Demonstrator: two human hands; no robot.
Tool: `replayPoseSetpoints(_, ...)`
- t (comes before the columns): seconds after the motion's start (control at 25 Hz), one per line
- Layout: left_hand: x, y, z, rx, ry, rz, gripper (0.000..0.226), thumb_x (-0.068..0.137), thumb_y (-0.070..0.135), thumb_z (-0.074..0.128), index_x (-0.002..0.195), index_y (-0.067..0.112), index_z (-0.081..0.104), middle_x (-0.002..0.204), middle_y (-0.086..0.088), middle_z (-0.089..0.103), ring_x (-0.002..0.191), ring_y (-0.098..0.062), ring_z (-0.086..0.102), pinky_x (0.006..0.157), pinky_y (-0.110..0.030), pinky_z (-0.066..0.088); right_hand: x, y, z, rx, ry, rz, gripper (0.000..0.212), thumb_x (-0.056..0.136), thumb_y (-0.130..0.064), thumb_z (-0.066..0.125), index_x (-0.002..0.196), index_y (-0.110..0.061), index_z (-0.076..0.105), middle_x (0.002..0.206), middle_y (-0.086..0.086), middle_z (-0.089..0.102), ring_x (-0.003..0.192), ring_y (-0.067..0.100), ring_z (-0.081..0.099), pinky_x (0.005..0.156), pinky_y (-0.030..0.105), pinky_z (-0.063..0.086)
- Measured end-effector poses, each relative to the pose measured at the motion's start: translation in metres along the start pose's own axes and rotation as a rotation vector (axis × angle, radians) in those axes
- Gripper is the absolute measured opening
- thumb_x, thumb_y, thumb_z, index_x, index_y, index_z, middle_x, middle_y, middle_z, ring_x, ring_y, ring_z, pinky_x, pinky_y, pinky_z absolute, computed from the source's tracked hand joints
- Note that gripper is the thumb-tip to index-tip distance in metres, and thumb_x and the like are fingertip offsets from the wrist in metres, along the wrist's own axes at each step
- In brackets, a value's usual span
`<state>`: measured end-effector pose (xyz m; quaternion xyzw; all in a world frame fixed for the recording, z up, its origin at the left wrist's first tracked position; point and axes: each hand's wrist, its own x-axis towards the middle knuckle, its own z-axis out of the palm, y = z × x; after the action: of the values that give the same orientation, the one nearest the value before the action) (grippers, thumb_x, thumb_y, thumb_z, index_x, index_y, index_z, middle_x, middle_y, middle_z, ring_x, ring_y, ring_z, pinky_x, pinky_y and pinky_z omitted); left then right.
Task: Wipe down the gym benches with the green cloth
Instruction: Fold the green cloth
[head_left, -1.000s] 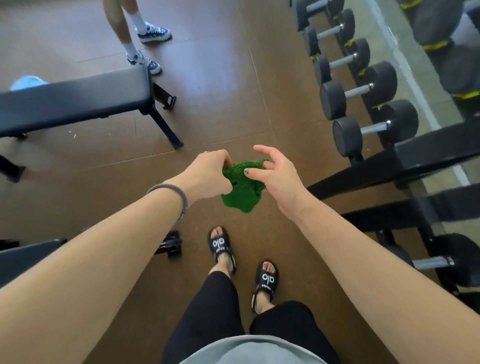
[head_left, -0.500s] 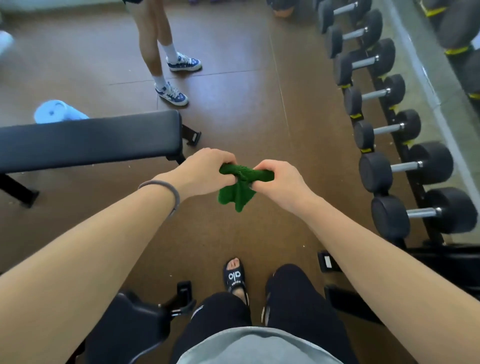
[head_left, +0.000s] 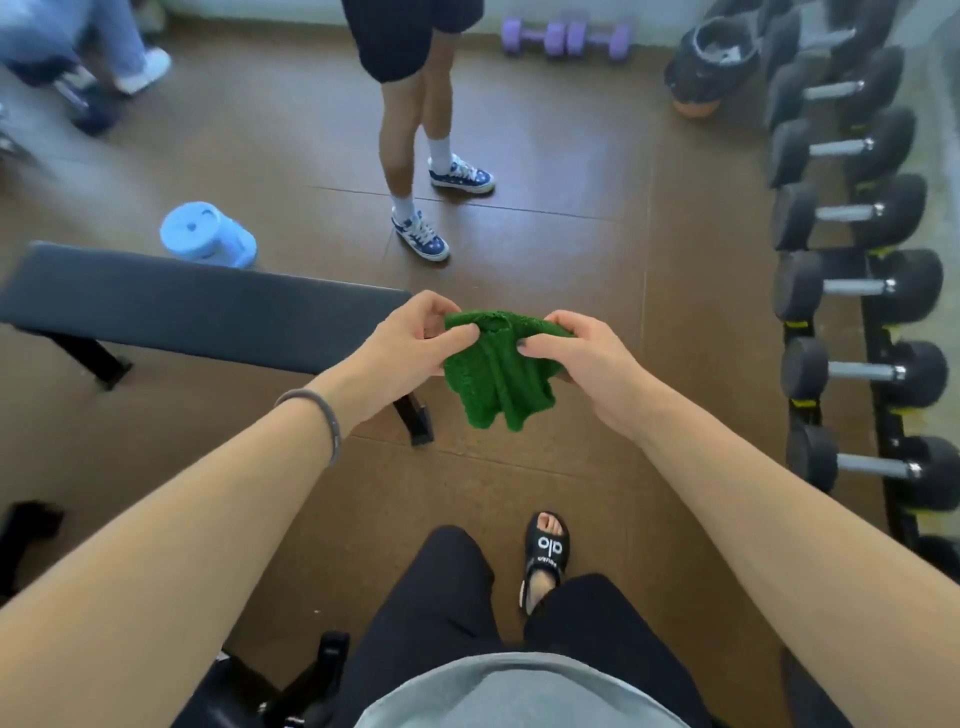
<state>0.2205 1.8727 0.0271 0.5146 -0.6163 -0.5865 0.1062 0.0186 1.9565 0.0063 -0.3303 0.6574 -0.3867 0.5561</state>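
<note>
The long black padded gym bench (head_left: 208, 312) now lies closer below my hands, and the nubbly green cloth (head_left: 498, 374) hangs wider than half a second ago. My left hand (head_left: 410, 348) and right hand (head_left: 587, 358) each pinch its top edge, holding it in the air above the brown floor, right of the bench end.

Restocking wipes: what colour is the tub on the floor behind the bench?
Light blue: the tub shows best in the head view, beyond the black bench.

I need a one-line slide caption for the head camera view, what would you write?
Both hands, left hand and right hand, hold the green cloth above the floor beside a black bench.
</note>
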Motion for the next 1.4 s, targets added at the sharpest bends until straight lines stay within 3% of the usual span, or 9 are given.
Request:
replayPoseSetpoints(0.16,0.056,0.014,-0.036,-0.218,0.240,-0.079,0.026,0.100,0.034,0.065,0.119,0.017,0.058,0.111,-0.005,0.075,0.093,-0.012,0.074,0.081,-0.032,0.060,0.090,-0.053,0.010,0.030,-0.092,0.001,0.007,0.091,-0.017,0.073,0.093,-0.017,0.066,0.095,0.011,0.072,0.098,0.034,0.072,0.090,0.052,0.058)
replayPoseSetpoints(0.28,0.104,0.018,-0.076,-0.458,0.212,-0.149,0.042,0.092,0.024,0.076,0.125,0.006,0.058,0.117,-0.011,0.074,0.103,-0.018,0.075,0.092,-0.036,0.059,0.159,-0.089,0.031,0.017,-0.102,0.026,0.007,0.094,-0.012,0.070,0.098,-0.015,0.065,0.100,0.012,0.074,0.104,0.035,0.072,0.094,0.059,0.058)
replayPoseSetpoints(0.4,0.154,0.013,-0.128,-0.473,0.136,-0.194,0.039,0.091,0.006,0.074,0.128,0.004,0.062,0.120,-0.012,0.074,0.109,-0.022,0.074,0.099,-0.038,0.057,0.234,-0.121,0.058,-0.035,-0.123,0.037,0.009,0.093,-0.013,0.072,0.100,-0.014,0.066,0.106,0.015,0.075,0.102,0.031,0.074,0.093,0.056,0.059)
replayPoseSetpoints(0.72,0.260,0.030,-0.265,-0.559,0.289,-0.183,0.037,0.096,-0.010,0.054,0.128,0.006,0.062,0.124,-0.014,0.072,0.111,-0.025,0.072,0.098,-0.040,0.058,0.397,-0.222,0.116,0.040,-0.323,0.208,0.030,0.091,-0.003,0.075,0.117,-0.004,0.061,0.120,0.018,0.072,0.105,0.028,0.074,0.088,0.041,0.063)
replayPoseSetpoints(0.88,0.319,0.044,-0.321,-0.568,0.404,-0.219,0.034,0.099,-0.007,0.049,0.128,0.006,0.062,0.127,-0.015,0.069,0.114,-0.027,0.071,0.096,-0.040,0.059,0.479,-0.268,0.139,-0.035,-0.617,0.223,0.029,0.092,0.002,0.070,0.120,-0.001,0.066,0.117,0.015,0.076,0.109,0.028,0.074,0.095,0.038,0.060)
replayPoseSetpoints(1.0,0.371,0.058,-0.357,-0.582,0.493,-0.256,0.031,0.104,0.002,0.046,0.130,0.013,0.058,0.129,-0.010,0.067,0.113,-0.026,0.071,0.087,-0.037,0.062,0.563,-0.289,0.159,-0.103,-0.549,0.247,0.047,0.083,0.005,0.076,0.126,-0.002,0.059,0.118,0.017,0.074,0.107,0.031,0.074,0.095,0.048,0.060)
replayPoseSetpoints(1.16,0.433,0.086,-0.398,-0.668,0.564,-0.341,0.027,0.110,0.020,0.042,0.134,0.030,0.050,0.128,0.001,0.066,0.111,-0.022,0.071,0.090,-0.042,0.061,0.659,-0.328,0.189,-0.089,-0.537,0.311,0.052,0.081,0.002,0.077,0.128,-0.007,0.058,0.123,0.014,0.071,0.113,0.034,0.070,0.097,0.052,0.059)
replayPoseSetpoints(1.32,0.477,0.088,-0.449,-0.702,0.725,-0.359,0.031,0.109,0.027,0.040,0.138,0.036,0.048,0.134,0.008,0.063,0.116,-0.021,0.068,0.093,-0.046,0.059,0.720,-0.381,0.230,-0.084,-0.603,0.367,0.021,0.089,0.007,0.071,0.108,-0.001,0.063,0.104,0.016,0.075,0.095,0.030,0.075,0.083,0.042,0.064)
replayPoseSetpoints(1.4,0.490,0.080,-0.480,-0.638,0.821,-0.373,0.030,0.108,0.030,0.042,0.135,0.036,0.053,0.130,0.011,0.064,0.117,-0.016,0.065,0.099,-0.046,0.056,0.746,-0.402,0.258,-0.119,-0.683,0.401,0.026,0.090,0.006,0.071,0.113,-0.001,0.062,0.111,0.018,0.074,0.098,0.032,0.075,0.085,0.044,0.064)
